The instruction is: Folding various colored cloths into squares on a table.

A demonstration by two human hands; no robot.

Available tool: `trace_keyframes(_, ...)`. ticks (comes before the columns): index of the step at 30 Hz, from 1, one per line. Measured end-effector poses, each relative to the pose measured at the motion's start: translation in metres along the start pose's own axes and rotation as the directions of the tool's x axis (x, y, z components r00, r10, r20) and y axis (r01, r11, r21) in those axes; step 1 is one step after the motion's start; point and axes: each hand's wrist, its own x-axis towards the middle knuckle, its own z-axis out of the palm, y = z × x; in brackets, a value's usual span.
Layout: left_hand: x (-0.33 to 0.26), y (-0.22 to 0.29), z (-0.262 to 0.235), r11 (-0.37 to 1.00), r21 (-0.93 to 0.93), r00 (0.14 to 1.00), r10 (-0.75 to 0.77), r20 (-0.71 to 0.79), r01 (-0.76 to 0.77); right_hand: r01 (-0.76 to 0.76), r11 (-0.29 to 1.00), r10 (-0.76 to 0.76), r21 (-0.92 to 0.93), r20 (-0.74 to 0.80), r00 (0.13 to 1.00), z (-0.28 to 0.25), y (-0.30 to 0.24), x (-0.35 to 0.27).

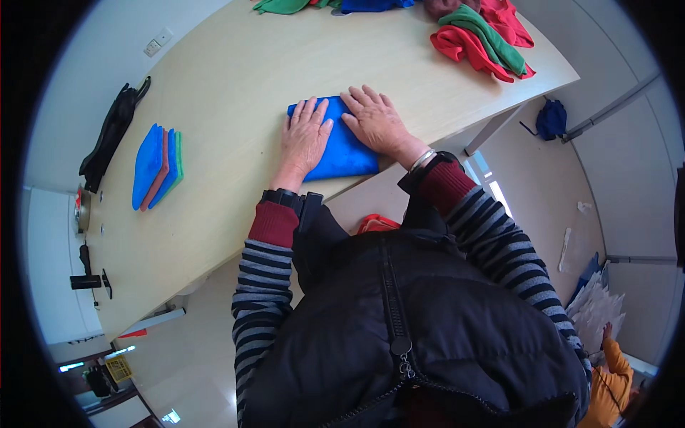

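A blue cloth [342,153], folded into a flat rectangle, lies at the near edge of the pale wooden table [235,107]. My left hand [305,135] rests flat on its left side, fingers stretched out and pointing away from me. On its upper right part lies my right hand [374,121], palm down with the fingers a little spread. Neither hand grips anything. To the left stands a small stack of folded cloths [157,167] in blue, brown and green.
Loose red and green cloths [485,43] are heaped at the far right corner, with more green and blue cloths [371,6] along the far edge. A black bag-like item [114,135] lies at the table's left edge. A person in orange [606,385] shows at the lower right.
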Motion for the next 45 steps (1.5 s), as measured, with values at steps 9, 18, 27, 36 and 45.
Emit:
trace_keyframes(9,-0.033,0.009,-0.010,0.996,0.042,0.993,-0.078,-0.091,0.082,0.011,0.999,-0.016,-0.035,-0.147,0.989,-0.019,-0.047,-0.014)
trace_keyframes(18,-0.041,0.009,-0.001,0.995,-0.013,0.993,-0.101,-0.067,0.101,-0.031,0.998,0.037,0.054,-0.116,0.993,0.006,-0.041,-0.032)
trace_keyframes(27,-0.056,-0.005,-0.013,0.972,0.099,0.976,-0.207,-0.067,0.213,-0.064,0.994,0.050,-0.083,-0.165,0.985,-0.016,-0.020,-0.050)
trace_keyframes(36,-0.063,0.053,-0.018,0.998,-0.025,0.995,-0.055,-0.089,0.053,0.075,0.997,-0.074,0.013,-0.073,0.995,-0.012,-0.052,-0.021)
trace_keyframes(45,-0.086,0.030,-0.020,0.993,-0.002,0.988,-0.120,-0.098,0.120,0.124,0.991,-0.124,-0.040,0.009,0.992,-0.001,-0.043,-0.022)
